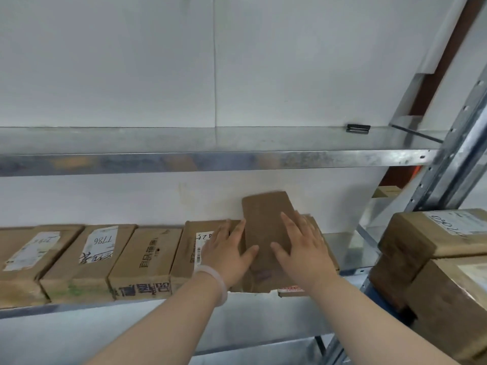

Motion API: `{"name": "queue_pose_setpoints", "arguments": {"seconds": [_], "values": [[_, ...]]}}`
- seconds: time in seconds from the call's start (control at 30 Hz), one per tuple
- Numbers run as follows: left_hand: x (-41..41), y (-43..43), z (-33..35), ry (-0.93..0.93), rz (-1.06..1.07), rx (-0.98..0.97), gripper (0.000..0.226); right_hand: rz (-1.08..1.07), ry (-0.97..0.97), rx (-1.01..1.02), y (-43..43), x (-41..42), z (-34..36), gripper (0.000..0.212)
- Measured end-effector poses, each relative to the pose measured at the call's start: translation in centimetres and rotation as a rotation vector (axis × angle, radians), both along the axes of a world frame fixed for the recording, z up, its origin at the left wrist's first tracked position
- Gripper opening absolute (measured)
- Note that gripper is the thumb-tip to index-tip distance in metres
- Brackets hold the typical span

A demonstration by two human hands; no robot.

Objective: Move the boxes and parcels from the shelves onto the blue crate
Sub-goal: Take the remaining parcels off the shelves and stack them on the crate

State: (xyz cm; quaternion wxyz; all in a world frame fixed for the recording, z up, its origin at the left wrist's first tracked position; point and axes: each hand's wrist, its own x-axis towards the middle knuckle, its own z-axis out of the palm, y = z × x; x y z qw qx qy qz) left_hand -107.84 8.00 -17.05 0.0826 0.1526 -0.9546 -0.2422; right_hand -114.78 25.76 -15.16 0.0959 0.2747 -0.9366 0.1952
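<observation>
A row of brown cardboard boxes lies on the metal shelf [158, 305] at chest height. A narrow plain brown box [266, 219] stands tilted up out of the row, blurred, above a box with a red label [291, 290]. My left hand [224, 248] presses its left side, partly over a labelled box [192, 246]. My right hand [303, 246] presses the right side, fingers spread. Both hands clamp the narrow box between them. The blue crate is not in view.
Left along the shelf lie boxes marked with printed characters [147, 262], "T786" [100, 254] and a white label [31, 251]. The upper shelf [210, 159] holds only a small black object [358, 128]. Stacked boxes [432, 248] stand at right beside the steel upright [458, 159].
</observation>
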Motion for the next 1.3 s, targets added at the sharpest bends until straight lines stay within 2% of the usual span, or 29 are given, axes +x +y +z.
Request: {"name": "queue_pose_setpoints", "arguments": {"seconds": [0.3, 0.43, 0.5, 0.67, 0.87, 1.17, 1.3], "values": [[-7.3, -2.2, -0.3, -0.127, -0.072, 0.294, 0.081, -0.115, -0.36, 0.031, -1.0, -7.6, 1.5, 0.078], [-8.9, -2.0, -1.0, -0.17, -0.16, 0.45, 0.087, -0.071, -0.614, -0.135, -1.2, -8.9, 0.9, 0.082], [-9.1, -2.1, -1.3, -0.156, -0.176, 0.498, 0.09, -0.051, -0.675, -0.188, -1.3, -8.9, 0.6, 0.083], [-8.6, -2.1, -1.1, -0.072, -0.145, 0.493, 0.089, -0.009, -0.674, -0.196, -1.4, -8.4, 0.7, 0.074], [-4.3, -2.7, 0.1, 0.062, -0.071, 0.508, 0.089, 0.101, -0.662, -0.329, -2.5, -4.9, 1.1, 0.068], [10.1, -5.1, -0.7, 0.236, 0.197, 0.47, 0.095, 0.436, -0.63, -0.343, -8.3, 3.5, -1.3, 0.072], [17.5, -7.4, -0.4, 0.24, 0.339, 0.437, 0.104, 0.612, -0.632, -0.326, -13.0, 8.8, -2.0, 0.073]]}}
